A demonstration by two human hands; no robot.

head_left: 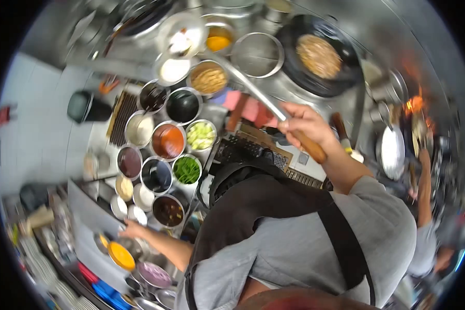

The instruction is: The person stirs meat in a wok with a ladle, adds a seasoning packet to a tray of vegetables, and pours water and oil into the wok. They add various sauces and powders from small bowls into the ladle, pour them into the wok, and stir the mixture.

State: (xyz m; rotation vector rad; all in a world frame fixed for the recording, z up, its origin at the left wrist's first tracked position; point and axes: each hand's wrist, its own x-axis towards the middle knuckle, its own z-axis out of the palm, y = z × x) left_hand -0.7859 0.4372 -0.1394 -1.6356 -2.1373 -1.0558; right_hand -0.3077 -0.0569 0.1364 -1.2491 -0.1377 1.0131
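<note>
Closest in, the black apron lies over a grey shirt, well below the wok. The right hand, below the wok and a little left of it, is closed tight round the wooden grip of a ladle. The ladle's metal shaft slants up and left from the fist, passing below a bare steel pot that sits just left of the wok. Its far end reaches a pot of brown bits, though whether it dips in cannot be told.

The wok holds a browned heap of food. Far to its lower left stands a cluster of round pots with dark, red, white and green fillings.

The left hand is stretched out lower still, past that cluster, beside small steel bowls. How far its fingers are spread cannot be told. An orange bowl lies just beyond it, farther from the wok.

Right of the wok a flame burns. Below the flame are a pale pan and another person's arm.
</note>
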